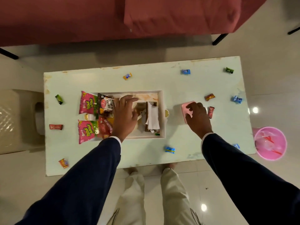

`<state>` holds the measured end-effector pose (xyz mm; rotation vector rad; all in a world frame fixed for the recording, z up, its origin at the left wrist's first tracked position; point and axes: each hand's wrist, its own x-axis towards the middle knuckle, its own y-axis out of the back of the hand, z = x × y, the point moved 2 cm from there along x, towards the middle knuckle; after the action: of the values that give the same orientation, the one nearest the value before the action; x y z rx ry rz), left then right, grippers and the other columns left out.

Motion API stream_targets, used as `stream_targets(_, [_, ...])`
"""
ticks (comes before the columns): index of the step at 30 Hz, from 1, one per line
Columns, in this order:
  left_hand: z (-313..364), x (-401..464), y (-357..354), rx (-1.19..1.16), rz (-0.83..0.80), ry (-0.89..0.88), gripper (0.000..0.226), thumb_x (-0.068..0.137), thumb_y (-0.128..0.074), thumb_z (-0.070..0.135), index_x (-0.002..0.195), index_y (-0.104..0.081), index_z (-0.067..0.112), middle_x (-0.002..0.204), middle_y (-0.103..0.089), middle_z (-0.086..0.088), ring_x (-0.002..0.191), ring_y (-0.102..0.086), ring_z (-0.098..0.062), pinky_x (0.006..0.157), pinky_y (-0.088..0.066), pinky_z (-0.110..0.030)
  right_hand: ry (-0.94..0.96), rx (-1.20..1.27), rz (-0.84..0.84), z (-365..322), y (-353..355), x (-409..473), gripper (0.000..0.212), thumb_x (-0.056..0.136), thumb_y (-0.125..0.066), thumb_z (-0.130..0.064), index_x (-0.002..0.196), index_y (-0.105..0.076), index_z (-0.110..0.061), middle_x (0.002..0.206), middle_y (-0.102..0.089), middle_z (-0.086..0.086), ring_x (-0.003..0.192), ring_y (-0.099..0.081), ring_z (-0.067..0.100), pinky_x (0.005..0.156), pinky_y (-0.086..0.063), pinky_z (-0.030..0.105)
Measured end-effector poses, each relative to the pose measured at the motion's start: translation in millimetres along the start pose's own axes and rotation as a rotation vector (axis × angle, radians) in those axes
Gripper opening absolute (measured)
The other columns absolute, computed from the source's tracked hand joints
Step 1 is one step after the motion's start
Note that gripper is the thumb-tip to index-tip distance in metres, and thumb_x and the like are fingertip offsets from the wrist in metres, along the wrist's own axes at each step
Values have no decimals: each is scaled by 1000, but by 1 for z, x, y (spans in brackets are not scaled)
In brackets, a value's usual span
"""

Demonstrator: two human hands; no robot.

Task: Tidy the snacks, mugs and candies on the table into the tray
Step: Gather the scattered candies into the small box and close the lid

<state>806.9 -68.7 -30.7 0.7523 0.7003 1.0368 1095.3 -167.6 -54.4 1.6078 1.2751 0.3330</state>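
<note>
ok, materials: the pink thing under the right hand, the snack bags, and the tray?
Pink mug: likely glazed ceramic or plastic; smooth, opaque, hard to tell. Snack bags: glossy printed plastic film, crinkled with highlights. Tray: rigid, matte white walls, marbled floor; probably painted wood or plastic, unclear.

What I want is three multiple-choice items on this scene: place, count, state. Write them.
1. The pink object the right hand grips sits: A on the table, right of the tray; B in the tray; C in the left hand.
2. Pink snack packets: A one; B two; C four.
3. The left hand is: A open over the tray; B fisted; C off-frame.
Answers: A, it stands outside the tray's rim; B, two lie at the tray's left end; A, fingers spread.
</note>
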Motion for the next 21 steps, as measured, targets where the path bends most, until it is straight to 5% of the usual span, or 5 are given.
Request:
stream_targets(4, [51, -1, -37, 11, -75, -44, 46, 83, -57, 11, 128, -59, 22, 135, -52, -3, 123, -52, -30, 97, -44, -52, -79, -150, 47, 33, 11, -3, 59, 76, -77, -31, 126, -53, -10, 124, -52, 15, 115, -49, 40, 94, -47, 51])
stream_targets(11, [107, -1, -102, -41, -163, -153, 48, 84, -56, 5, 129, -59, 23, 133, -52, 1, 123, -49, -17, 96, -39, -35, -85, -168, -23, 51, -11, 8, 116, 63, -81, -61, 152, -26, -11, 142, -43, 12, 127, -45, 37, 100, -45, 48])
stream_targets(15, [126, -4, -121, -66, -207, -126, 48, 86, -60, 1, 133, -57, 15, 134, -54, -3, 121, -54, -22, 107, -37, -29, -38, -164, -119, 52, -28, 19, 119, 68, -81, -47, 158, -11, -13, 135, -46, 12, 113, -53, 36, 87, -53, 46])
stream_targets(19, [146, -12, -124, -213, -255, 33, 52, 91, -64, 3, 141, -50, 9, 138, -52, -9, 125, -55, -23, 103, -6, 5, -87, 106, -208, 62, -16, 27, 110, 64, -77, -36, 153, -16, -20, 133, -46, 11, 118, -51, 36, 94, -51, 47])
stream_targets(21, [156, -16, -121, -380, -291, 191, 55, 100, -61, 17, 150, -39, 15, 150, -40, -4, 130, -51, -18, 101, -23, 2, -140, 418, -292, 66, 5, 17, 110, 65, -81, -38, 154, -17, -28, 141, -43, 8, 125, -50, 29, 100, -51, 47])
